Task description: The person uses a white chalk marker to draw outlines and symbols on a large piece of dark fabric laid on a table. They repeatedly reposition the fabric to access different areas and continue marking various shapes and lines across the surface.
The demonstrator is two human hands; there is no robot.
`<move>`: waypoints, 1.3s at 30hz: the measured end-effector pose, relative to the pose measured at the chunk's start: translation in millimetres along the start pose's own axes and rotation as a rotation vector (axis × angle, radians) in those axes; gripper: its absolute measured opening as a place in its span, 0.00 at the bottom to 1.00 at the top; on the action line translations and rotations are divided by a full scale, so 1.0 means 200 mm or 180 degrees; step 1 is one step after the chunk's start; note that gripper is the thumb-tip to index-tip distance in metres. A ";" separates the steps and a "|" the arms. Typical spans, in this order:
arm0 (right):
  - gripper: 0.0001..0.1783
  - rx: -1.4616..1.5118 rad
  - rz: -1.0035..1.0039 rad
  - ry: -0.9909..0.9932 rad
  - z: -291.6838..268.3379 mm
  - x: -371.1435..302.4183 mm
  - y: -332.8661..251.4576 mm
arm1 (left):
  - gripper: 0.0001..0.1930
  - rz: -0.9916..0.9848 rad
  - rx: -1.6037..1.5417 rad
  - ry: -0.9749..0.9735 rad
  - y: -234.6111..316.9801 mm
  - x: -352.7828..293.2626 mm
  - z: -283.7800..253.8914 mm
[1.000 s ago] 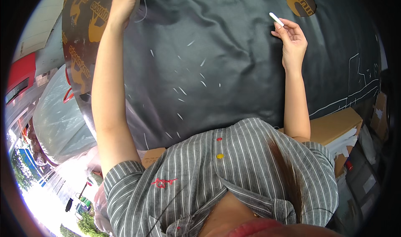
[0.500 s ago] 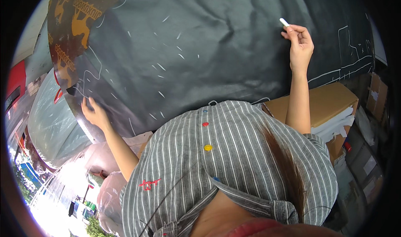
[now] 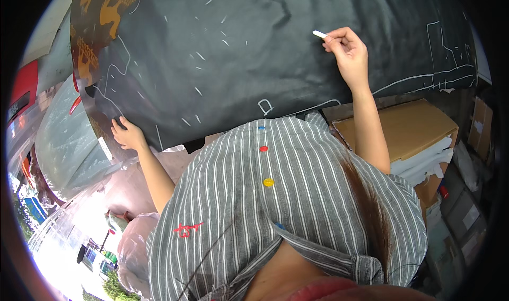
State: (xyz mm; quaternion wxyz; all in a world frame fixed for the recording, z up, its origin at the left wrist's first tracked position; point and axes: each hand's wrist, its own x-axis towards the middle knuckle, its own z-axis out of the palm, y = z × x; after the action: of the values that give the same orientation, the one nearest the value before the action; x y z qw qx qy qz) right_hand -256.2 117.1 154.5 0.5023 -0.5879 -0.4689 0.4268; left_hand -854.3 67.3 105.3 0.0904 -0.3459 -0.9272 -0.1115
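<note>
A stick of white chalk is pinched between the thumb and fingers of my right hand, above the right half of a large black sheet. Its tip points left, and whether it touches the sheet I cannot tell. White strokes, curves and outlines mark the sheet. My left hand rests with fingers spread at the sheet's lower left edge, close to a wavy chalk line.
Brown material with orange figures covers the sheet's far left corner. A cardboard box with white paper stands at the right, below the sheet's edge. Clear plastic-wrapped bundles and pinkish ones lie at the left.
My right hand has moved left with the chalk, which now points more sideways. My left hand has shifted slightly right and down. The sheet appears higher in view, showing more of its near edge.
</note>
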 end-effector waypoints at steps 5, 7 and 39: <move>0.07 0.0023 -0.0021 0.0454 -0.06 0.02 0.03 | 0.30 0.0097 0.0134 0.0033 -0.09 0.01 0.04; 0.07 0.0010 -0.0025 0.0830 -0.18 0.06 0.03 | 0.29 0.0040 0.0139 0.0066 -0.12 0.00 0.04; 0.06 -0.0867 0.0023 -0.0382 -0.95 0.84 0.04 | 0.30 -0.0761 -0.0126 0.0251 0.85 -0.99 -0.15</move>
State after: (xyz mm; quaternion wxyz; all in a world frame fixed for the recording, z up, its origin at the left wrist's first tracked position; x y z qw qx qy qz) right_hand -37.3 245.1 166.2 0.3874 -0.6258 -0.5495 0.3954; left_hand -591.3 61.9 109.7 0.1060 -0.2300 -0.9552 -0.1533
